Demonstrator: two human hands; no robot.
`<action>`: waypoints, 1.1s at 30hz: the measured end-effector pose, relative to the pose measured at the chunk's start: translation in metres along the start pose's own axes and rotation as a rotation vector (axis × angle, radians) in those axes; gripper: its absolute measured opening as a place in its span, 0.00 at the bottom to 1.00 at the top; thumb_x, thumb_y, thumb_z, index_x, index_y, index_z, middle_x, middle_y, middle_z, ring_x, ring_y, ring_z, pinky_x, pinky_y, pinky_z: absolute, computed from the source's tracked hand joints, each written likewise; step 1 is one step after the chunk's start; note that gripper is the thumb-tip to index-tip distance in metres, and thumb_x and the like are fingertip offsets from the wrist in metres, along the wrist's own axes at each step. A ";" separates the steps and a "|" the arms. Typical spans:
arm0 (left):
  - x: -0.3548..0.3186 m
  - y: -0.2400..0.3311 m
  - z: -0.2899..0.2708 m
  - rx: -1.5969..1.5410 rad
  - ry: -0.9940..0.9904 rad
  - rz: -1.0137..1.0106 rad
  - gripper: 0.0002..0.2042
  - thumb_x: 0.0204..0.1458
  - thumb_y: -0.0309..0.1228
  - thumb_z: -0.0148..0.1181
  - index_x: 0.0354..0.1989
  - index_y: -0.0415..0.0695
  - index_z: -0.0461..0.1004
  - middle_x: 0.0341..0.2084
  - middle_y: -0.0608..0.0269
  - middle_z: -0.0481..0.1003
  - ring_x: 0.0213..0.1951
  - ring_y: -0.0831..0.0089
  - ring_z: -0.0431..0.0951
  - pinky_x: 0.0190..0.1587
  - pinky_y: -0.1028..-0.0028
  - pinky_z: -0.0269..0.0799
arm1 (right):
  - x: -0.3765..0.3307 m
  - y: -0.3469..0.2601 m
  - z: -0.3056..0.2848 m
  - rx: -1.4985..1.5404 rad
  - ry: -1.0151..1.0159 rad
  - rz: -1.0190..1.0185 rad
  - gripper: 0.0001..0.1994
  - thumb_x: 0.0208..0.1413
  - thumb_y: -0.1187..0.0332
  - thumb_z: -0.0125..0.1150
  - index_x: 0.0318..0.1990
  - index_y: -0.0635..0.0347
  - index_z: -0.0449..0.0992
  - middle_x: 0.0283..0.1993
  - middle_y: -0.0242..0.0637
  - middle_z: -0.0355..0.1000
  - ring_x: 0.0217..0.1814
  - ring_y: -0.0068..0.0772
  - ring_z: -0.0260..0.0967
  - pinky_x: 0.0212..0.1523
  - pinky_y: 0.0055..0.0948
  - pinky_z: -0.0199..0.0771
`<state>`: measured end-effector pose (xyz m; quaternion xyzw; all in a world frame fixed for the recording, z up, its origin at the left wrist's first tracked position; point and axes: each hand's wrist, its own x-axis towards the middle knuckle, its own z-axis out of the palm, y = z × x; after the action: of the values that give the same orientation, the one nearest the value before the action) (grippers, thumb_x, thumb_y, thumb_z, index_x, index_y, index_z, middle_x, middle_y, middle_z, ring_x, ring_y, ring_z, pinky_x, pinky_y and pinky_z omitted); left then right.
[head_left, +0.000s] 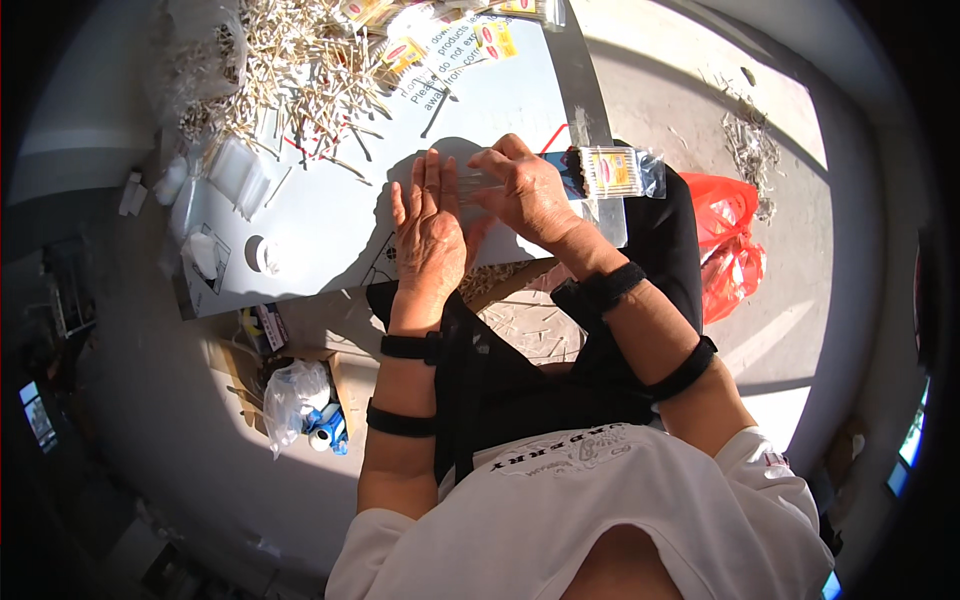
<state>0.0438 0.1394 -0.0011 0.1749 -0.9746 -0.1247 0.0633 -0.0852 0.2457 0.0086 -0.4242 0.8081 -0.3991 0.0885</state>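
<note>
My left hand (430, 240) lies on the white tabletop (330, 225), its fingers stretched out flat and pointing to the far side. Beside it, my right hand (530, 195) is bent, with the fingertips drawn together near the left fingers. A faint see-through sheet, perhaps plastic, shows between the two hands; what the right fingertips hold is hidden. Just right of my right hand, a clear packet of cotton swabs (612, 172) with a yellow and red label lies at the table's right edge. A big heap of loose cotton swabs (290, 75) covers the far left.
More labelled swab packets (405, 52) lie at the far side. Clear plastic sleeves (238, 172) and a white roundish thing (268, 255) are on the left. A red plastic bag (730, 245) stands on the floor at right, and an open carton (345, 395) below left.
</note>
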 end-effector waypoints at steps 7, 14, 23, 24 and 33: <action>0.005 0.003 -0.007 -0.146 0.106 0.021 0.29 0.47 0.33 0.66 0.58 0.36 0.64 0.59 0.51 0.63 0.63 0.55 0.60 0.64 0.54 0.54 | -0.004 0.009 -0.003 -0.039 -0.073 -0.033 0.11 0.43 0.68 0.68 0.36 0.55 0.79 0.41 0.39 0.70 0.38 0.43 0.75 0.38 0.35 0.77; 0.080 -0.017 -0.010 -0.126 0.327 -0.124 0.13 0.44 0.26 0.66 0.37 0.40 0.70 0.36 0.53 0.70 0.43 0.54 0.70 0.46 0.57 0.67 | -0.001 0.004 -0.003 -0.011 -0.092 0.004 0.11 0.42 0.68 0.69 0.36 0.55 0.79 0.41 0.37 0.71 0.37 0.43 0.75 0.36 0.35 0.76; 0.069 -0.022 -0.001 -0.059 0.304 -0.147 0.06 0.45 0.20 0.57 0.30 0.40 0.68 0.29 0.54 0.70 0.38 0.53 0.71 0.43 0.57 0.67 | 0.070 0.014 0.006 -0.079 0.170 0.097 0.13 0.49 0.63 0.67 0.37 0.62 0.77 0.36 0.41 0.72 0.33 0.40 0.73 0.37 0.34 0.75; 0.066 -0.021 -0.001 -0.056 0.304 -0.155 0.06 0.45 0.20 0.57 0.31 0.41 0.68 0.30 0.54 0.70 0.39 0.53 0.70 0.43 0.57 0.67 | 0.078 0.014 0.011 -0.074 0.168 0.098 0.13 0.49 0.63 0.67 0.37 0.62 0.77 0.36 0.41 0.72 0.33 0.40 0.73 0.37 0.34 0.75; 0.060 -0.030 -0.002 -0.147 0.291 -0.110 0.06 0.45 0.20 0.58 0.29 0.41 0.68 0.30 0.56 0.69 0.40 0.53 0.70 0.43 0.58 0.65 | 0.101 0.024 0.018 -0.207 -0.050 0.085 0.06 0.45 0.67 0.60 0.30 0.57 0.78 0.33 0.41 0.73 0.36 0.46 0.73 0.39 0.39 0.74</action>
<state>-0.0018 0.0907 -0.0027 0.2389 -0.9324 -0.1724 0.2095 -0.1544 0.1662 -0.0012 -0.4061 0.8598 -0.2987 0.0813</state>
